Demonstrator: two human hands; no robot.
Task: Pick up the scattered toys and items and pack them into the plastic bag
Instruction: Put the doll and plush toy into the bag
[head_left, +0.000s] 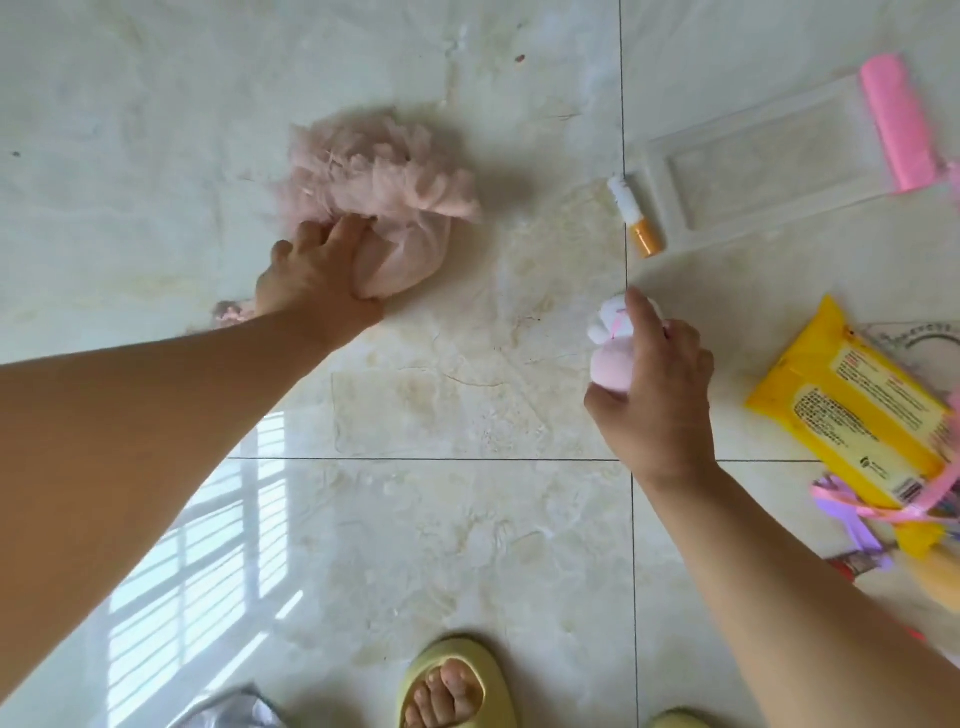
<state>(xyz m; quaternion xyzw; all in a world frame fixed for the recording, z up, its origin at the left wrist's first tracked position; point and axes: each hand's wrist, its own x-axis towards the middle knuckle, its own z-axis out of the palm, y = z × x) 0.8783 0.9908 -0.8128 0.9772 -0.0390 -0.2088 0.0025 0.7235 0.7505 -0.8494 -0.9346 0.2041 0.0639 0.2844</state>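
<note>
Your left hand (317, 275) is clutching pink tulle bundle (384, 192) on floor (467, 519); right hand (660, 374) is gripping pink-white soft toy (605, 358). Both hands are loaded, so loose tulle risks trailing or slipping. Zip bag (753, 156) is lying flat toward far right, its mouth not opened.

Both arms bare, reaching forward and down. Left arm (156, 415) comes in from the lower left, extended nearly straight, forearm angled up-right. Left hand (317, 275) is palm-down, back of hand to camera, fingers (353, 228) curled forward and digging into soft material, thumb (283, 252) splayed to the left. Right arm (779, 571) comes in from the lower right, forearm angled up-left, wrist roughly straight. Right hand (660, 374) shows its back to camera, fingers wrapped round a small object, index finger (641, 317) extended up along it, thumb (605, 402) hooked underneath. Hands well apart. One foot (447, 691) in an open-toed slipper at bottom centre, toes visible.
</note>
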